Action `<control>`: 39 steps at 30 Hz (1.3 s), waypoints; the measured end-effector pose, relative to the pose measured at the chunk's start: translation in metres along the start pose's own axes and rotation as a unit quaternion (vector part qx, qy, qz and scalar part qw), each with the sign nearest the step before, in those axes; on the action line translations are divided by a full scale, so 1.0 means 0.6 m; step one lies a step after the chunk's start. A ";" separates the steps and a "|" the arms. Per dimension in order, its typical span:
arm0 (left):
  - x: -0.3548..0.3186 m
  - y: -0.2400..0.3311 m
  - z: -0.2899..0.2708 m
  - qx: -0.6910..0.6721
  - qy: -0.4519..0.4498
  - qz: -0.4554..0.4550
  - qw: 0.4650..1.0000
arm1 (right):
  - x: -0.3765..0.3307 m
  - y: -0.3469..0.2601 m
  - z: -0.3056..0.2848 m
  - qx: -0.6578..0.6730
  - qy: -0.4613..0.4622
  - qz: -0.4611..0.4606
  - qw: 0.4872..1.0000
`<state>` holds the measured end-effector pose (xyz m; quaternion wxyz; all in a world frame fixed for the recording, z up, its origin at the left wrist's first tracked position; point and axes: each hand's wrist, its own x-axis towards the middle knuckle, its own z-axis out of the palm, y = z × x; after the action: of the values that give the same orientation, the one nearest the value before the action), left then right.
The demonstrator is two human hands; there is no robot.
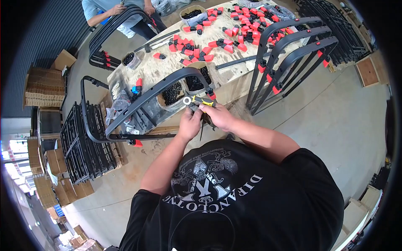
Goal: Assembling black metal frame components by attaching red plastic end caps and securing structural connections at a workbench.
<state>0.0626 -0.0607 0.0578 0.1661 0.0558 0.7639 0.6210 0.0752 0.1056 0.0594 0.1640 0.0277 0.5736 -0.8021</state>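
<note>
In front of my chest, my right hand [218, 116] is closed around a yellow-and-black hand tool [203, 101], probably a power driver; its exact kind is partly hidden. My left hand [191, 124] meets it at the tool's left side, fingers closed on something dark that I cannot make out. A small white ring [186, 100] shows just beyond the left fingertips. Right behind both hands, a bent black tube frame [148, 94] stands against the table edge, a red-and-black clip [211, 95] on its right end and another [137, 143] low on its left.
Many red-and-black clips [194, 49] lie across the wooden table [155, 69]. Bins of small black parts [171, 93] sit at its near edge. More bent frames [293, 46] stand on the right. A co-worker [125, 19] works at the far left. Black frames [86, 144] are stacked left.
</note>
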 end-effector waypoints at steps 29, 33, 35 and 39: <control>0.100 0.036 0.049 -0.217 -0.011 -0.265 0.939 | 0.141 0.053 -0.177 0.018 0.236 0.116 0.965; 0.102 0.047 0.044 -0.238 -0.032 -0.268 0.933 | 0.139 0.048 -0.183 0.100 0.204 0.156 0.961; 0.104 0.051 0.043 -0.242 -0.031 -0.273 0.931 | 0.135 0.043 -0.185 0.145 0.208 0.163 0.954; 0.111 0.055 0.045 -0.251 -0.042 -0.289 0.923 | 0.142 0.048 -0.186 0.145 0.195 0.159 0.957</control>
<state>0.0049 -0.0090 0.0728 0.3783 -0.1847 0.5588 0.7145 -0.0129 0.1813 -0.0243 0.1687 0.2984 0.4601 -0.8191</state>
